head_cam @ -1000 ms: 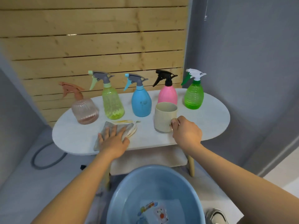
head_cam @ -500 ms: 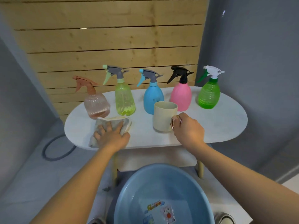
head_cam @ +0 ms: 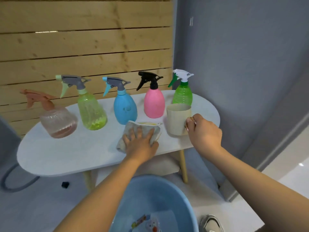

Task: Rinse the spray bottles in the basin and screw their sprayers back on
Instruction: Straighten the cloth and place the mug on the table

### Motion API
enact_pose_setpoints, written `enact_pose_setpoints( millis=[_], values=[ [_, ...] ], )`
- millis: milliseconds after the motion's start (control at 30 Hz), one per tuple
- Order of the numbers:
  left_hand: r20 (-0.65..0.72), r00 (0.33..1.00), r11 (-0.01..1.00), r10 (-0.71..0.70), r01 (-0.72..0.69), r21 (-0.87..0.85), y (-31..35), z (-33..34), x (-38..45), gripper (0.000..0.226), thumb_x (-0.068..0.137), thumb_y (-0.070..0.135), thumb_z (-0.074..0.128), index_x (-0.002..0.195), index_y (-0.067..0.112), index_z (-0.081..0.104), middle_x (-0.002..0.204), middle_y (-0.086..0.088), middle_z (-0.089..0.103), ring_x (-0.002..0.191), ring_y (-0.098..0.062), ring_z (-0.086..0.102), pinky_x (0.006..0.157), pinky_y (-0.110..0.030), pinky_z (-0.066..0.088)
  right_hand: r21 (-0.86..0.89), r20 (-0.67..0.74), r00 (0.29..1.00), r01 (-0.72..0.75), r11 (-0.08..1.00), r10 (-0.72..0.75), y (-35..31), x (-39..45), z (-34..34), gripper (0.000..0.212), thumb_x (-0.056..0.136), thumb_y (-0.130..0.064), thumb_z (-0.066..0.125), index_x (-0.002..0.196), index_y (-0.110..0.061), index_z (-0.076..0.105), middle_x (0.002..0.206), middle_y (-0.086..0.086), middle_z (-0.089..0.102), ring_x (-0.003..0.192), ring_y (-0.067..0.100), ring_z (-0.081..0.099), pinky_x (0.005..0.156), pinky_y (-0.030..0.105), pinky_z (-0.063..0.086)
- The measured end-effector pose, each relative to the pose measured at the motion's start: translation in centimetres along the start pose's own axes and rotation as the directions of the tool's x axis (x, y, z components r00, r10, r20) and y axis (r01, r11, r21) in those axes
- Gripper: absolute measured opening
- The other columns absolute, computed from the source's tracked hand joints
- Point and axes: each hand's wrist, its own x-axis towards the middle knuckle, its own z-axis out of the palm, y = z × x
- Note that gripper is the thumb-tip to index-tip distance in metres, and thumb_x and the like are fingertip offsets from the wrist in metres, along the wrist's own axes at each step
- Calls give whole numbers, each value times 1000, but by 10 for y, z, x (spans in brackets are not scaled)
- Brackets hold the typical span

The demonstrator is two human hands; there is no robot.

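green bottle (head_cam: pixel 182 96) base behind beige cup (head_cam: pixel 177 121)

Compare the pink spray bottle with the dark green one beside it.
The pink spray bottle is opaque with a black sprayer; the dark green spray bottle is see-through with a white sprayer and green trigger. The pink one stands fully in view, while the cream cup hides the green one's base. Both stand upright, sprayers on.
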Motion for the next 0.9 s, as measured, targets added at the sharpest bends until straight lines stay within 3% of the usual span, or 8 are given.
enact_pose_setpoints(
  millis=[100,233,567,900],
  values=[
    [38,995,996,87,-88,0,23,3,12,60,94,50,30,148,44,4,159,-6,-10,144,-32,-14,113,-53,-11,-31,-27,999,-44,999,43,19,6,-8,33,100,-35,30,103,-12,53,90,12,66,72,30,45,63,33,31],
    [87,986,990,141,-143,16,60,6,34,61,94,51,29,148,43,1,159,-7,-13,144,-32,-15,113,-53,-12,-68,-55,997,-51,996,47,40,15,-11,32,99,-35,30,104,-14,53,93,13,66,86,34,58,64,33,31],
    [59,972,974,227,-226,-28,147,18,66,60,94,50,29,149,39,7,159,-8,-7,144,-35,-11,112,-53,-10,-160,-138,986,-113,981,92,81,36,-30,33,100,-35,28,111,-12,49,97,14,67,90,35,61,63,33,31],
    [70,889,889,452,-456,45,116,18,42,54,95,46,32,145,50,13,159,5,1,146,-20,-6,114,-44,-4,-102,-125,985,-132,986,119,72,35,-32,33,100,-34,29,112,-11,50,100,14,66,92,35,60,64,32,31]
  ],
)
